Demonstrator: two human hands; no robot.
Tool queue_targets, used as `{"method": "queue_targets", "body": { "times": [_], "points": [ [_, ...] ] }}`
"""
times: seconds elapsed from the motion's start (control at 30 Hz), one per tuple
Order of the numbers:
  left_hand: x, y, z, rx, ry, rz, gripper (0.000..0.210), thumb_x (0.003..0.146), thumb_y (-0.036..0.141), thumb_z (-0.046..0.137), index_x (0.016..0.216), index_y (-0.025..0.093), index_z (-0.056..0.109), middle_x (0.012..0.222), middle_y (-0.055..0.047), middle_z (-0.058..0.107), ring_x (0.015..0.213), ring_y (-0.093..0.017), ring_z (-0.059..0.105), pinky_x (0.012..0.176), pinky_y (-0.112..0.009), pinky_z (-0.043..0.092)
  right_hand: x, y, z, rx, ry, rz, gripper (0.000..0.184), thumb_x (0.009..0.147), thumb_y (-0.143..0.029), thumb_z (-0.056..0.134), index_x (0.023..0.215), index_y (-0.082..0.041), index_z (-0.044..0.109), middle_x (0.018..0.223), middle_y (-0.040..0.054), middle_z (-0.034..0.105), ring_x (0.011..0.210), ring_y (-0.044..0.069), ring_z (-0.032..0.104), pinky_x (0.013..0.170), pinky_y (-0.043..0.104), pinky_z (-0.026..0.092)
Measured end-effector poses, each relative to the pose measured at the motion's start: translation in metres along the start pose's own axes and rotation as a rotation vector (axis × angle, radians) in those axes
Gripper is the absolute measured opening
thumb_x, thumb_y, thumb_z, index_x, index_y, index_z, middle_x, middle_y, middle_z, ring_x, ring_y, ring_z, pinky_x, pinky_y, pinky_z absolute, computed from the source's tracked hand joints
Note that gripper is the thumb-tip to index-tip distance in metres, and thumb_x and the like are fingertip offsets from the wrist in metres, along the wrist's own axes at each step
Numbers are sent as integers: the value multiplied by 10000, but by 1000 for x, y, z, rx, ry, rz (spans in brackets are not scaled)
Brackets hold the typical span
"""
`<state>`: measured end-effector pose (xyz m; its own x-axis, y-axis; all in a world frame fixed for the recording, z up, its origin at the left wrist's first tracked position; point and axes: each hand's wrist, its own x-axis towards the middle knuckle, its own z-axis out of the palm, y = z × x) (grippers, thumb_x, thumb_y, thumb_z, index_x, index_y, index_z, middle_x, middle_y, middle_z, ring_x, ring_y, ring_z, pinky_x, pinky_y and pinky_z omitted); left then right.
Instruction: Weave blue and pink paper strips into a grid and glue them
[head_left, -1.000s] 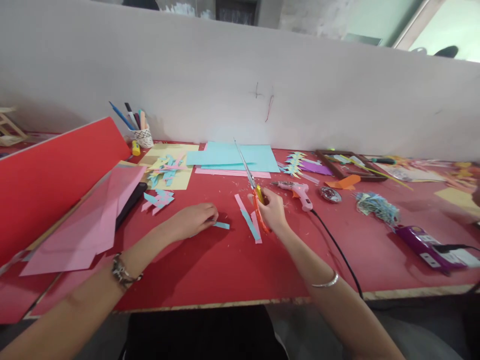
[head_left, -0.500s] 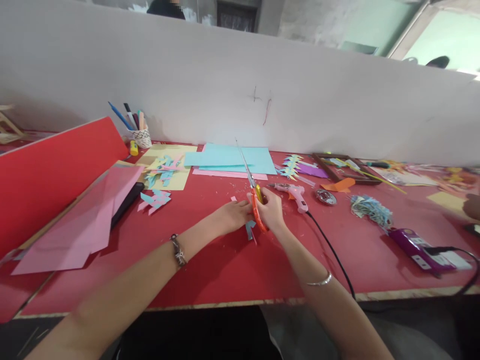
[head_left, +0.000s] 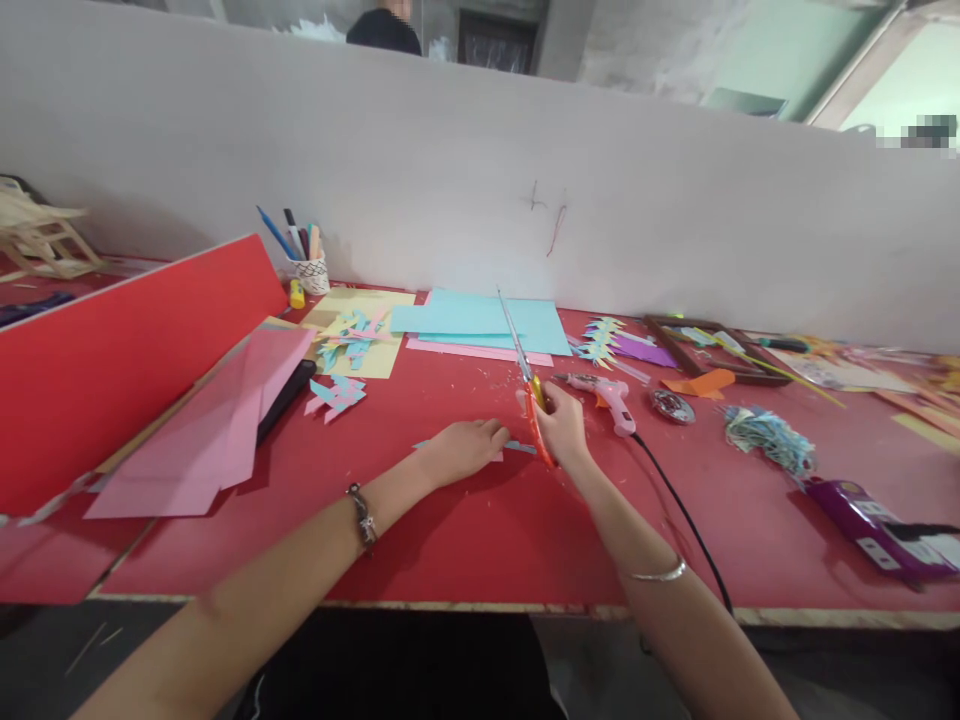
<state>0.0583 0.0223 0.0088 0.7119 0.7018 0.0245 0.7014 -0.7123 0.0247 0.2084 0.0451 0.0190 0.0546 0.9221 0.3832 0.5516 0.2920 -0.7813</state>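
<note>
My right hand (head_left: 561,425) is closed round the orange and yellow handles of a pair of scissors (head_left: 523,360). Their long blades point away from me and lie close together. Low over the red tabletop, my left hand (head_left: 466,450) has its fingers bent onto small blue and pink paper strips (head_left: 520,447). Strip ends stick out on both sides of that hand; its thumb and the middle of the strips are hidden. Left of it lies a small pile of cut blue and pink pieces (head_left: 337,397), with more cut pieces (head_left: 355,338) on a yellow sheet (head_left: 384,358).
Blue sheets (head_left: 480,318) lie at the back. Right of the scissors are a pink glue gun (head_left: 616,402) with its cord, a spool (head_left: 673,406), a shredded paper bundle (head_left: 772,440) and a purple power strip (head_left: 855,528). A red board (head_left: 150,370) stands left, beside pink sheets (head_left: 202,430).
My left hand has drawn away from the scissors, left and nearer to me, with the paper strips now under its fingers. The right hand still holds the scissors. The view has shifted slightly.
</note>
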Motion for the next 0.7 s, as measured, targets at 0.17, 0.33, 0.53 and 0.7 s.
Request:
{"method": "queue_targets", "body": {
  "times": [0.17,0.33,0.53,0.7],
  "points": [
    [-5,6,-3,-62,-19,-122,156,867,74,409,974,114,516,809,-114,651,810,-238,645,657,-302,478,0,1,0,18,-10,-4,382,633,-519,501,505,-204,325,470,-67,282,477,72,255,461,224,199],
    [-7,-1,-5,-199,10,-277,170,887,239,431,986,123,507,752,-120,652,778,-280,645,619,-317,454,0,1,0,32,-4,13,380,629,-525,486,498,-207,325,464,-61,284,476,77,268,456,222,211],
    [-21,-31,-11,-474,116,-486,178,889,317,417,951,167,490,763,-48,635,706,-191,629,552,-231,406,0,-1,-3,20,2,36,356,641,-529,440,516,-204,367,473,-46,314,483,91,298,447,221,242],
    [-36,-76,-25,-637,160,-655,253,925,286,300,950,155,515,713,-10,605,519,-107,549,445,-203,395,0,-3,-4,-29,-28,22,360,624,-506,495,493,-209,337,445,-60,288,448,80,263,428,216,219]
  ]
}}
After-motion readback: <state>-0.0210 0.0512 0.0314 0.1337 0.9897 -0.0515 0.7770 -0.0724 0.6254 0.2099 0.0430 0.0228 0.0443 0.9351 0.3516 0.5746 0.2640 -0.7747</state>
